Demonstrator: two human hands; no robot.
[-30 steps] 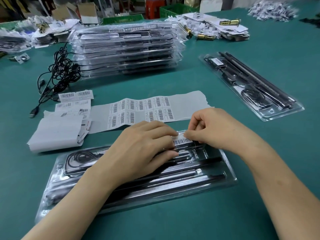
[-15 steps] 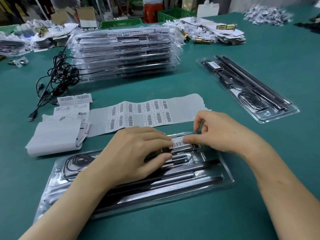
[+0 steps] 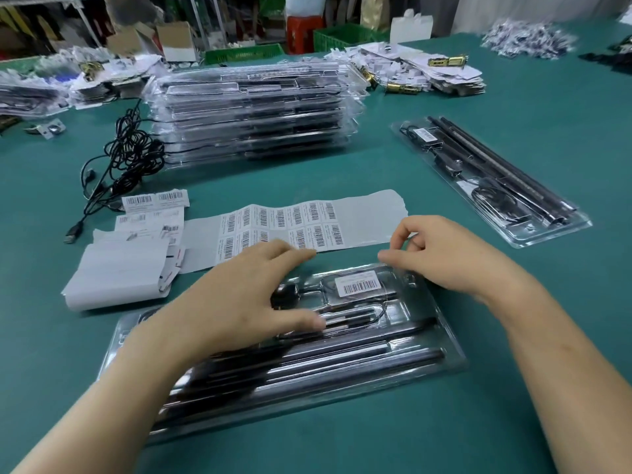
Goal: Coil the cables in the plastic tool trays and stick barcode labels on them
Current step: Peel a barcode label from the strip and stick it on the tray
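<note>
On the far left of the green table (image 3: 342, 443), a tangle of loose black cables (image 3: 128, 155) lies with a USB plug trailing toward you. Just beside it, nearer to you, is a folded pile of white label backing (image 3: 116, 275), with short strips of barcode stickers (image 3: 154, 200) at its far edge.

Your left hand (image 3: 246, 299) is spread over the left half of the near tray (image 3: 431, 367). Its fingers are straight and slightly apart and hold nothing; whether the palm presses the plastic cannot be told. This clear plastic tray lies straight in front of you, tilted a little, with long dark rods along its near side. A barcode label (image 3: 357, 284) is stuck flat on the small black part in its far right compartment, between your two hands.

Beyond the tray, a sheet of barcode labels (image 3: 307, 224) lies flat, and your left fingertips overlap its near edge. Behind that is a tall stack of filled trays (image 3: 253, 111).

Your right hand (image 3: 441, 254) is above the tray's far right corner. Its forefinger points left and the other fingers are loosely curled, gripping nothing.

Well apart on the right lies a second tray (image 3: 537, 217), angled away, holding rods, a coiled cable (image 3: 492, 200) and its own label (image 3: 424, 134).
</note>
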